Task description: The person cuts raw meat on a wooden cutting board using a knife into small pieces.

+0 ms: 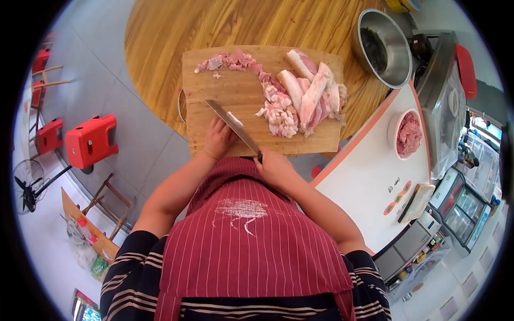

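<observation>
My right hand (274, 167) grips the dark handle of a kitchen knife (231, 123), whose broad blade slants up and left over the wooden cutting board (209, 88). Close beside the blade, my left hand (218, 138) has its fingers curled down on a strip of pork, mostly hidden beneath them. A pale end of that pork strip (234, 119) shows on the blade's other side. Thick pork slabs with white fat (315, 96) lie at the board's right. Chopped fatty pieces (279, 114) are heaped beside them, and small pink bits (233, 61) trail along the far edge.
The board rests on a round wooden table (160, 53). A steel bowl (396, 64) with something dark inside stands at the far right. On the white counter (353, 187) sits a bowl of minced meat (409, 136). Red stools (92, 142) stand on the floor to the left.
</observation>
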A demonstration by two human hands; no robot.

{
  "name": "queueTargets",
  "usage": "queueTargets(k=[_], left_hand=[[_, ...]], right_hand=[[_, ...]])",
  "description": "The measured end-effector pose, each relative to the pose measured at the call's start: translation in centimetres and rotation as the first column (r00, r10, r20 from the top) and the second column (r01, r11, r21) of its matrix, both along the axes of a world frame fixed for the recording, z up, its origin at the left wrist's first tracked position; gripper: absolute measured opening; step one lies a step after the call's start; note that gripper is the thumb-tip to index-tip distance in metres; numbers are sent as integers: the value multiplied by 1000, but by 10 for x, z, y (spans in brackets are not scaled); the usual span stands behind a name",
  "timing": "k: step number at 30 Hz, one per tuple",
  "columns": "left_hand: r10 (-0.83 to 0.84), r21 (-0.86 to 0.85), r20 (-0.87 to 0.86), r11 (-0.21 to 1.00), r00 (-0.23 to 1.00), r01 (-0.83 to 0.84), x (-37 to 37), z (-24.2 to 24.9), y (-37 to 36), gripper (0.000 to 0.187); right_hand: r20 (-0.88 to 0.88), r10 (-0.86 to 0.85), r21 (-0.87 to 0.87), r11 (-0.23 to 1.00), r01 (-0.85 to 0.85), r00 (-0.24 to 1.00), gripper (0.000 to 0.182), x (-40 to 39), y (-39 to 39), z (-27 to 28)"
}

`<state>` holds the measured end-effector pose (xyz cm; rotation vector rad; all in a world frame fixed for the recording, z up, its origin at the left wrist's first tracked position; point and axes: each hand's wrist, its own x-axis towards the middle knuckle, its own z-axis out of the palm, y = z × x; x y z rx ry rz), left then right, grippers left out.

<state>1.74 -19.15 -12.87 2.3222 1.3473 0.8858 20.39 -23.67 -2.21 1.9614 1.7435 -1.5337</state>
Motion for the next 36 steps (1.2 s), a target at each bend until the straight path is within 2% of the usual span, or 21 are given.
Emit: queueTargets(k=[4,6,7,8,9,10,11,13,14,16,17,19,20,21,22,23,26,32,36], left_hand=[[-31,18,22,999,999,31,-2,-15,-3,31],[-68,-4,-14,998,998,68,-4,-18,-6,30],[-65,-84,-25,994,998,63,-1,-9,-6,28],[-25,-45,-33,999,999,23,1,-15,-8,23],[-52,-28,-25,998,998,51,-1,-15,-7,20],[-61,-8,-18,998,998,61,0,-8,-6,19],[-50,-26,0,998,999,50,0,-2,-7,18],[-28,-50,20,998,999,29,0,8,-6,18],[10,-7,11,1000,1000,-10,-1,12,-7,17],[64,22,22,998,998,-64,-3,6,-13,16],[78,-7,37,997,996,-78,-6,-2,-19,16],[16,-163,72,987,997,-4,-10,0,-19,16],[-37,-221,19,974,999,40,-13,2,-16,18],[35,-95,56,995,998,-30,-7,7,-14,19],[58,-95,69,994,996,-51,-4,4,-12,20],[78,-89,80,993,994,-71,-4,1,-16,21],[53,-128,38,991,998,-47,-8,14,-17,24],[72,-103,-15,992,997,-73,-2,10,-16,30],[67,-26,39,997,997,-66,0,9,-13,34]], right_hand=[[-25,13,125,992,-9,1000,27,-30,31,-38],[-73,6,154,988,6,997,26,-36,46,-40],[-118,42,188,982,-20,992,28,-32,48,-50],[-164,98,227,972,-59,982,30,-23,48,-70],[-223,121,242,968,-66,967,33,-11,51,-67],[-153,107,240,968,-68,982,36,1,49,-65],[-248,48,194,981,1,968,33,19,44,-65],[-263,-200,-109,978,176,944,34,52,30,-67],[-263,-194,-106,979,171,945,34,65,25,-63],[-199,-514,-204,855,477,835,34,81,10,-49],[-194,-457,-88,890,448,868,34,81,5,-47],[-141,-331,65,938,342,933,35,69,-3,-26],[-110,-254,118,957,266,961,36,59,-3,-12],[-120,-220,144,961,236,968,37,50,-11,-8],[-134,-178,192,960,202,975,38,42,-15,-5],[-129,-175,144,971,193,976,38,34,-21,2],[8,-13,110,994,12,1000,41,21,-21,20],[119,64,11,998,-66,991,42,19,-20,39],[89,56,-24,998,-54,994,36,23,-27,42]])
